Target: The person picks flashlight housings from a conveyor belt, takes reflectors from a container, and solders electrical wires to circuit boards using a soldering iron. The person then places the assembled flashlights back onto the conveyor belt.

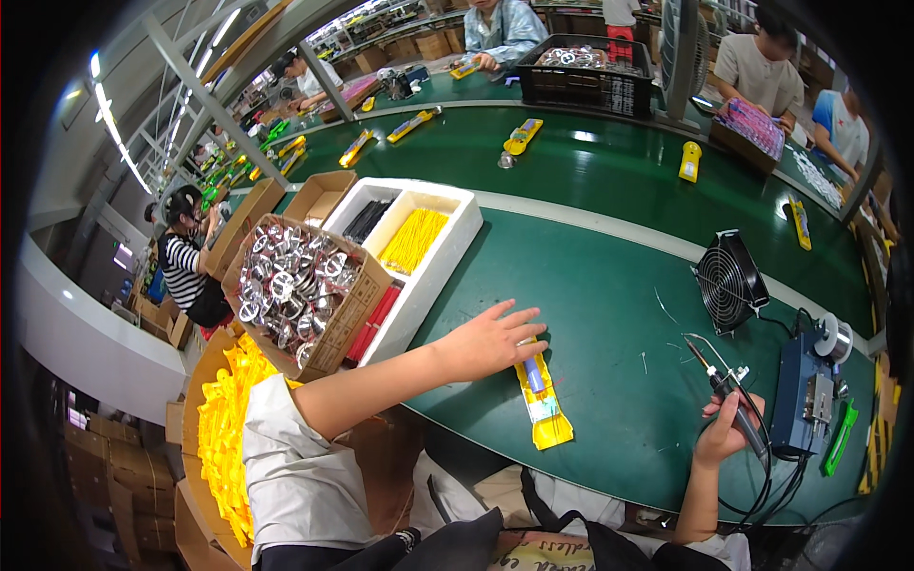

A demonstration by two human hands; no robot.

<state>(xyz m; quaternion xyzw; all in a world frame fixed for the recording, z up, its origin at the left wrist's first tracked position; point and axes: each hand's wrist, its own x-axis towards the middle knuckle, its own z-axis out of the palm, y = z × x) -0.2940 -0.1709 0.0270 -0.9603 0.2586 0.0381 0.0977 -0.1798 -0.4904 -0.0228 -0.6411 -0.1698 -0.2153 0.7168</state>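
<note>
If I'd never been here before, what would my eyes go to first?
Probably the heap of bright yellow plastic pieces at the lower left, next to the box full of shiny silvery round parts. Then maybe the long yellow piece with purple inside on the green bench, and the soldering iron in the person's right grip.

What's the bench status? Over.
Right hand gripping soldering iron. Left hand at far end of yellow casing, grip unclear. Casing open on green bench. Wire scraps between casing and iron.
</note>
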